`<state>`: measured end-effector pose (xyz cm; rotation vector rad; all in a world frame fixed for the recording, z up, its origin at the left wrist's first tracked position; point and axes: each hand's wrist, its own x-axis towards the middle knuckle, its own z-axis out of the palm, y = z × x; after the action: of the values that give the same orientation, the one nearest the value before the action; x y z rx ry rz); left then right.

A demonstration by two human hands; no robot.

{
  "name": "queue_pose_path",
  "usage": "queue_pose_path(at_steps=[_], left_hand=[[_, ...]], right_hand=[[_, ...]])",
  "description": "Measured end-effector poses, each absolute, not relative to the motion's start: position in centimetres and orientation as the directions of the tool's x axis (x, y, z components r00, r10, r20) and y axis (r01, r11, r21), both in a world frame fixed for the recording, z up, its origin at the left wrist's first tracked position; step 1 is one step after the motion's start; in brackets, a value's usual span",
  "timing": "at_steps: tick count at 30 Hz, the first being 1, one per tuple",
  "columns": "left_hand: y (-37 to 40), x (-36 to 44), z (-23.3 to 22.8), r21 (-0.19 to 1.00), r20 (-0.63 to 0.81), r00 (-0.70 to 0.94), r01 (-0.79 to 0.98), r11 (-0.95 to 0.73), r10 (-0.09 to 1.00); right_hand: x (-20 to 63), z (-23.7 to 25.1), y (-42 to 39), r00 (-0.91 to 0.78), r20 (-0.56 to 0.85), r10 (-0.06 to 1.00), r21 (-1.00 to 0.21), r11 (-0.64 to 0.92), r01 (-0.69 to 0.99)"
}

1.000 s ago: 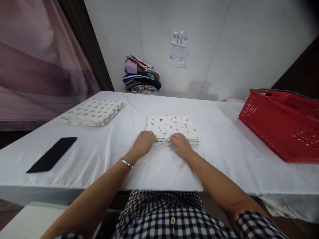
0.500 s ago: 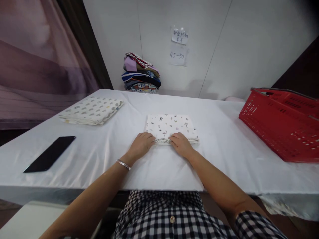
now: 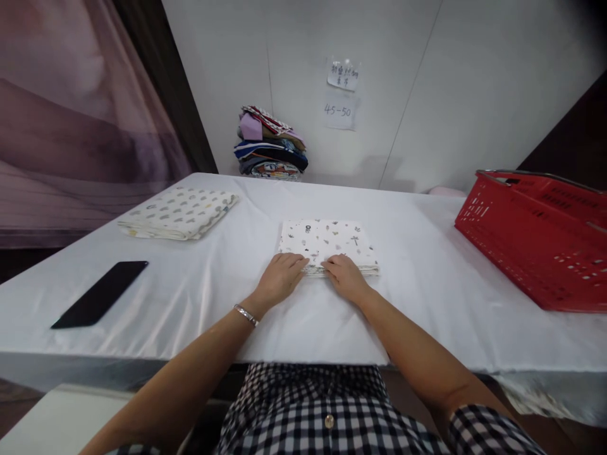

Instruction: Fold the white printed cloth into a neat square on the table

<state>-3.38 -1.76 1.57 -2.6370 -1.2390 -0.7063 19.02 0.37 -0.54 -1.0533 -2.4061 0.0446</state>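
White with small printed motifs, the folded cloth [image 3: 332,237] lies straight out at twelve o'clock from you, flat on the surface [image 3: 417,259]. Your left hand [image 3: 281,277] is on its near edge at seven o'clock, your right hand [image 3: 348,278] at half past five, a narrow gap between them; whether the thumbs pinch underneath, I can't tell. Watch those stacked layers! Catch only the top ones and the lower plies could slide out of line; pull unevenly and that square front might skew. Slick-looking covering, too: press and drag, and it may ruck up, perhaps nudging the black slab [image 3: 102,294] over at half past eight.
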Motion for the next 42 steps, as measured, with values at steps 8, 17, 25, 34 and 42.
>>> queue_pose_path(at_steps=[8, 17, 25, 34, 42], left_hand=[[-2.0, -2.9, -0.4, 0.046, 0.414, 0.618, 0.719, -0.693, 0.668], [-1.9, -3.2, -0.2, 0.157, 0.427, 0.585, 0.702, -0.694, 0.689], [-1.9, -3.4, 0.1, 0.141, 0.463, 0.583, 0.696, -0.704, 0.668], [-1.7, -3.7, 0.0, 0.127, 0.514, 0.514, 0.746, -0.653, 0.687], [-1.8, -3.7, -0.1, 0.122, 0.513, 0.523, 0.741, -0.66, 0.681]], right_hand=[[19.7, -0.2, -0.4, -0.569, 0.434, 0.699, -0.216, 0.694, 0.687], [28.8, -1.0, -2.3, -0.384, 0.452, 0.806, -0.244, 0.525, 0.815], [28.7, -1.3, -2.1, 0.019, 0.359, 0.933, -0.65, 0.235, 0.722], [28.9, 2.1, 1.1, 0.206, -0.191, 0.96, -0.576, -0.279, 0.768], [28.3, 2.4, 1.6, 0.209, -0.167, 0.963, -0.479, -0.265, 0.837]])
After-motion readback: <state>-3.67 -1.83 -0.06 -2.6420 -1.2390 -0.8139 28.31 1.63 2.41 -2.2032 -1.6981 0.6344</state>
